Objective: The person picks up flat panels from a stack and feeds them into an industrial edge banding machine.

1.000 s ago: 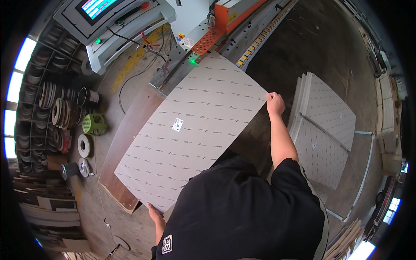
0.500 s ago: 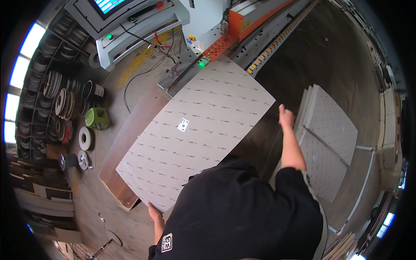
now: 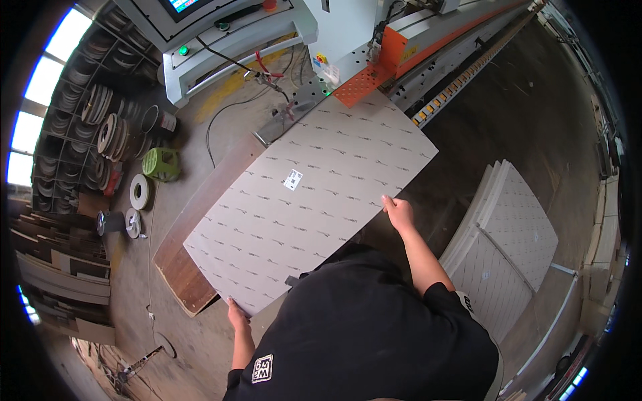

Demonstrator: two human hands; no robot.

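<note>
A large pale grey board [image 3: 314, 180] with rows of small printed marks and a white label lies flat before me. Its far end sits beneath the perforated orange plate [image 3: 364, 83] of a machine. My left hand [image 3: 239, 315] holds the board's near edge at the corner, thumb on top and the other fingers partly hidden below. On the right long edge, my right hand [image 3: 400, 212] is closed with its thumb over the top; the fingers underneath are hidden. A brown wooden support [image 3: 184, 281] shows under the board's left side.
Stacked grey boards [image 3: 515, 234] stand on the right. Beyond the board is the machine's control panel [image 3: 234, 40], with a cable [image 3: 212, 130] on the floor. A green stool [image 3: 162, 164], tape rolls [image 3: 140, 192] and a dark bucket [image 3: 158, 121] are at the left.
My right hand has come in from beyond the right side and now grips the board's edge. The left hand stays at the near corner. The whole view has shifted slightly.
</note>
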